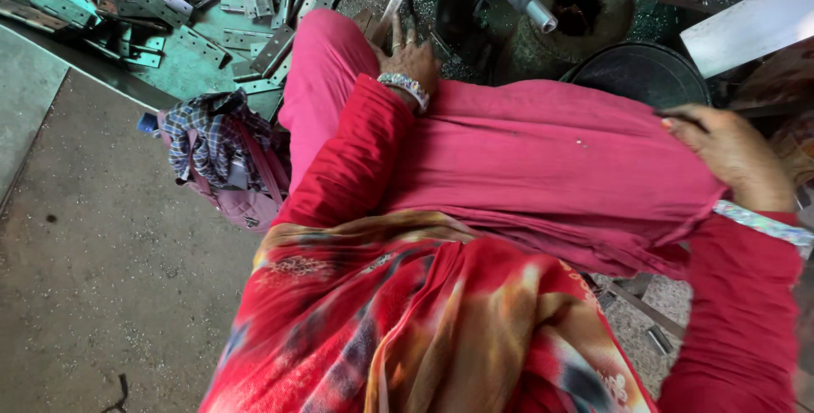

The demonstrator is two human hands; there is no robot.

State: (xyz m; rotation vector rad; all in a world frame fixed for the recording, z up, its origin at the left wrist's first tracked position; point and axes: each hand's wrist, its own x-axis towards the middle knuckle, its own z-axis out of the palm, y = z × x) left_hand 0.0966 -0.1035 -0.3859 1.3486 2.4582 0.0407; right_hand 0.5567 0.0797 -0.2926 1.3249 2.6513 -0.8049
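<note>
Left hand [411, 61] rests open at the knee, empty, beside the floor's hinge plates [170, 6]. Right hand [733, 154] pinches a thin dark piece [678, 114] in its fingers. No plate is in work yet.

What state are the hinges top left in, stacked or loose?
Loose. The hinges lie scattered at mixed angles in a heap on the green surface, overlapping, not aligned in any stack.

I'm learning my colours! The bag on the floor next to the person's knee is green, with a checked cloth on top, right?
Not quite. The head view shows the quilted bag is pink, not green. It does sit on the floor beside the person's knee, with a checked cloth on top.
</note>
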